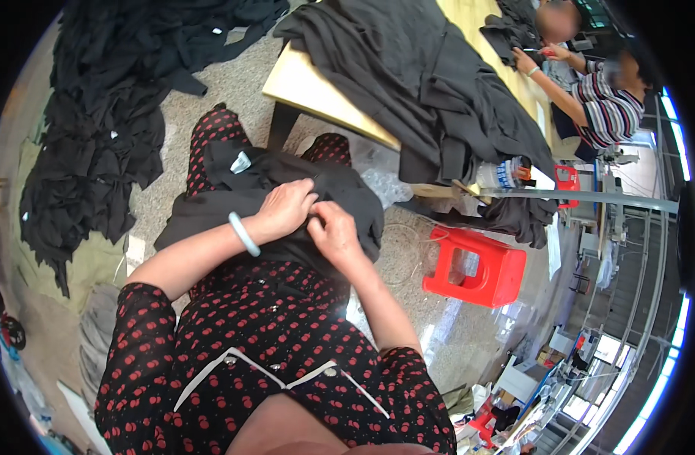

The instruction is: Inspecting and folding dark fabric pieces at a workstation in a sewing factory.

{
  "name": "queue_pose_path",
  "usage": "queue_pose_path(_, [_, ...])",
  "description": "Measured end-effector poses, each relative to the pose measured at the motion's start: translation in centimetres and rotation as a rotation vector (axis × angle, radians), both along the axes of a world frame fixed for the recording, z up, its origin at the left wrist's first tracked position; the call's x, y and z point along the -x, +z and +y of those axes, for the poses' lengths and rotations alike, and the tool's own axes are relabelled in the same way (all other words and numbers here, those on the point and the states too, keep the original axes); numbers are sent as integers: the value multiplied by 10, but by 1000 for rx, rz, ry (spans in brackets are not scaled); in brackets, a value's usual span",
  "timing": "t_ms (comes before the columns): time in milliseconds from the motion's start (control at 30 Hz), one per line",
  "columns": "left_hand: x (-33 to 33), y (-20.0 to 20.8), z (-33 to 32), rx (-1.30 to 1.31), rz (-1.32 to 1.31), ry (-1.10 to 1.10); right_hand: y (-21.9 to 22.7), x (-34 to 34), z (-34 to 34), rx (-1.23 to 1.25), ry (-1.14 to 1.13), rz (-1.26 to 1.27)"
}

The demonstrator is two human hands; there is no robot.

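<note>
Starting upper left: heap of dark clothes (105,129), lower part spread over a greenish cloth (93,277), which probably keeps it off the floor. Centre of frame: dark garment (234,199) draped across the lap, white tag (241,161) facing up; thighs likely act as the work surface, leaving both hands free. Left hand (287,208), pale bracelet on wrist, grip pinched on the garment. Right hand (336,233) just beside it, grip also pinched on the garment, fingers curled in; close spacing probably keeps that small stretch of cloth under control. Exact bit pinched is hidden. Upper middle to right: bench (317,87) carrying more dark fabric (423,83), likely within reach of the seat. Right of centre: red stool (476,265) on the floor. Upper right: co-worker in striped shirt (605,110), hands at dark cloth.
</note>
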State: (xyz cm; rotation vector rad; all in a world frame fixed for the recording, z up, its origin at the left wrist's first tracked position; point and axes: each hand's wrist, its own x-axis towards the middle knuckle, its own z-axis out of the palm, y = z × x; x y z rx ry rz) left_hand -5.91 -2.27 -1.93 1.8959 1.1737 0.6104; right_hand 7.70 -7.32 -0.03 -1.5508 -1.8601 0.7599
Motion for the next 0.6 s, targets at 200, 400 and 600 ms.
queue_pose_path(200, [7, 3, -2, 67, 29, -67, 2, 2, -1, 131, -144, 113])
queue_pose_path(400, [12, -2, 2, 139, 32, -57, 2, 6, -2, 113, -166, 118])
queue_pose_path(600, [15, 4, 1, 26, 70, -87, 4, 6, -2, -87, -38, -24])
